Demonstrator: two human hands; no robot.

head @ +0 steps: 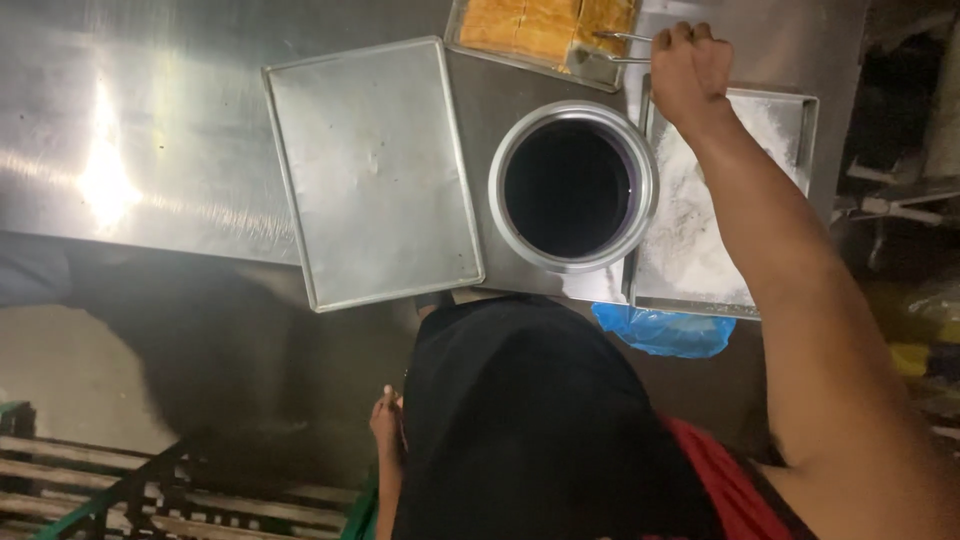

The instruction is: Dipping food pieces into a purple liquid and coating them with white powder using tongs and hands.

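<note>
Steel table (150,150): right hand (690,70) clenched on metal tongs (622,47) over cake tray (545,30); left hand (386,420) hangs loose, empty.

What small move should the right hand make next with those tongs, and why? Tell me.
Probably close the tongs on the nearest golden slab. The right hand holds them with the tips at the slab tray's edge, and nothing looks gripped yet. The left hand hangs idle at the person's side.

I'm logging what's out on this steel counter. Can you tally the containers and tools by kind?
Trays: 3 – empty tray, cake tray, powder tray
Pots: 1 – pot
Tongs: 1 – tongs, in the right hand
Total: 5
</note>
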